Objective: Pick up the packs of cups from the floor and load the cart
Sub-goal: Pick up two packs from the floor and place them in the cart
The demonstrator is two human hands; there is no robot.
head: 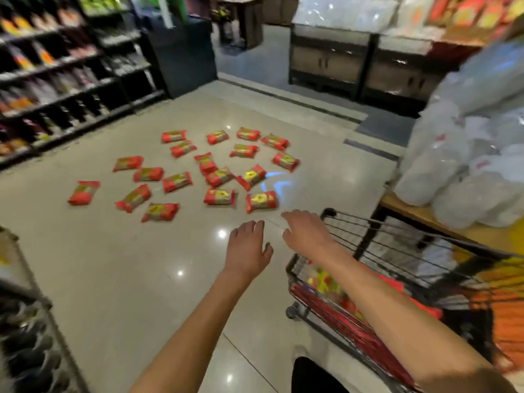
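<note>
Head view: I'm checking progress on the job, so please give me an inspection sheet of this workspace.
Surface: glossy tiled floor, with light glare.
Job's things: about twenty red packs scattered on the floor; wire cart at right already holds some red packs.
Clutter: white bagged goods piled on a wooden table beside the cart.
Hands: left hand and right hand both open, empty, reaching forward.
Cables: nothing seen.
Surroundings: stocked shelves at left, display cabinets behind.

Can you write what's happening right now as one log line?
left hand: open, empty | right hand: open, empty | red packs: on floor | cart: partly loaded
</note>
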